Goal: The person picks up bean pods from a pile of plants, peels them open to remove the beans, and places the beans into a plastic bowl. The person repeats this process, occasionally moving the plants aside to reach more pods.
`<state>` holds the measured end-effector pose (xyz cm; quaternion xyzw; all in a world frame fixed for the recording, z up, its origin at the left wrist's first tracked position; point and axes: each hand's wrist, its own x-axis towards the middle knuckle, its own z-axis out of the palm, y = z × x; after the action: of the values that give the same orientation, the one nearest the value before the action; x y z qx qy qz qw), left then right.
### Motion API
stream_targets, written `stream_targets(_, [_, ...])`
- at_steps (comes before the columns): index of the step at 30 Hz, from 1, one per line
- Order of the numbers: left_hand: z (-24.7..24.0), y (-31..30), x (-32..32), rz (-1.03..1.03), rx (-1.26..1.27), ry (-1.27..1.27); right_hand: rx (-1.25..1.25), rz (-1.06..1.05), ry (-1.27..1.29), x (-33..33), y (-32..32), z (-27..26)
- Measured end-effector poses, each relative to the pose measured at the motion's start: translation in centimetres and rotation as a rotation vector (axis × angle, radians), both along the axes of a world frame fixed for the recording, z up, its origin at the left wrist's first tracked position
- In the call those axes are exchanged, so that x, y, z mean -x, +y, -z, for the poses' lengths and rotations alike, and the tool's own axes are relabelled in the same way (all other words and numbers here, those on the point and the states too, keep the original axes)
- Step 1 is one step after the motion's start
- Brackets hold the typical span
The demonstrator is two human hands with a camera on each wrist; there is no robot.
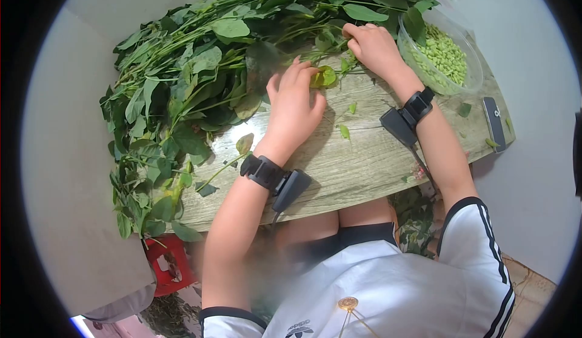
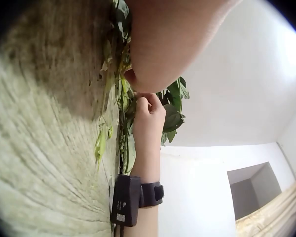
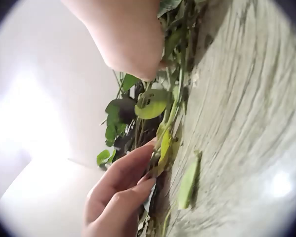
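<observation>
Leafy bean plants (image 1: 200,65) lie in a thick heap along the table's far side. My right hand (image 1: 376,50) is at the heap's near edge, thumb and forefinger pinching a green plant stem (image 3: 175,106). Just left of it my left hand (image 1: 294,108) reaches over the wood, fingers loosely spread and thumb apart. A yellowing leaf (image 1: 325,77) sits by its fingertips, between thumb and fingers in the right wrist view. On the table close by lies a green pod (image 3: 189,183). The right fingertips are partly hidden among the stems.
A clear plastic tub (image 1: 476,80) of shelled green beans (image 1: 445,56) stands at the back right. A phone (image 1: 494,124) lies near the table's right edge. Small green scraps dot the wooden tabletop (image 1: 364,168). Below the left side is a red stool (image 1: 170,265).
</observation>
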<state>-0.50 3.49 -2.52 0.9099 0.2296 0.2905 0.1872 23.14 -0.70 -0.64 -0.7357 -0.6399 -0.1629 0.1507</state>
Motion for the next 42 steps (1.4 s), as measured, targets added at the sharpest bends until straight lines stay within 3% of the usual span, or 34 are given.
stream_targets(5, [-0.3, -0.1, 0.1, -0.001, 0.006, 0.005, -0.079, -0.089, 0.049, 0.4, -0.7, -0.4])
stream_targets(7, [-0.3, 0.0, 0.1, 0.016, -0.027, -0.061, 0.149, 0.084, 0.322, 1.5, -1.5, -2.1])
stream_targets(8, [-1.2, -0.2, 0.1, 0.012, -0.028, -0.059, 0.149, 0.08, 0.324, 2.0, -1.8, -2.7])
stream_targets(10, [-3.0, -0.7, 0.1, -0.117, -0.21, -0.297, -0.034, -0.178, 0.737, 3.1, -2.7, -3.8])
stream_targets(11, [-3.6, -0.9, 0.4, -0.118, -0.209, -0.294, -0.048, -0.245, 0.728, 4.1, -3.5, -4.3])
stream_targets(13, [-4.1, -1.2, 0.7, 0.016, 0.416, -0.339, 0.047, -0.318, 0.939, 6.1, -5.2, -5.0])
stream_targets(15, [-3.6, -1.3, 0.3, 0.129, 0.509, -0.408, 0.079, -0.363, 0.872, 6.8, -6.4, -4.4])
stream_targets(17, [-4.5, -2.0, 0.6, 0.197, 1.114, -0.12, 0.112, -0.407, 0.805, 7.1, -7.2, -4.2])
stream_targets(21, [-3.1, -1.2, 0.6, 0.349, 1.134, 0.062, 0.119, -0.437, 0.836, 7.2, -7.8, -3.3])
stream_targets(22, [-3.1, -1.2, 0.5, 0.347, 1.14, 0.069, 0.191, -0.425, 0.977, 7.4, -7.9, -3.6])
stream_targets(24, [-3.0, -1.5, 0.3, 0.36, 1.091, -0.043, 0.264, -0.405, 1.117, 7.5, -8.1, -4.1])
stream_targets(26, [-3.5, -1.6, 0.5, 0.325, 1.087, -0.14, 0.129, -0.333, 1.163, 7.3, -8.2, -4.4])
stream_targets(28, [-3.6, -1.3, 0.5, 0.298, 0.996, -0.264, 0.141, -0.338, 1.095, 6.2, -7.8, -3.6])
stream_targets(32, [-3.4, -1.2, 0.5, 0.309, 0.998, -0.251, 0.151, -0.427, 1.001, 6.1, -7.7, -3.1])
stream_targets(39, [-3.3, -1.8, 0.5, 0.321, 1.258, -0.289, 0.176, -0.332, 1.032, 7.1, -7.6, -3.2])
stream_targets(41, [-3.3, -2.4, 0.3, 0.346, 1.315, -0.295, -0.188, -0.39, 1.19, 8.0, -7.2, -2.7])
stream_targets(42, [-3.3, -2.8, 0.2, 0.416, 1.409, -0.364, -0.189, -0.389, 1.188, 8.1, -7.2, -2.7])
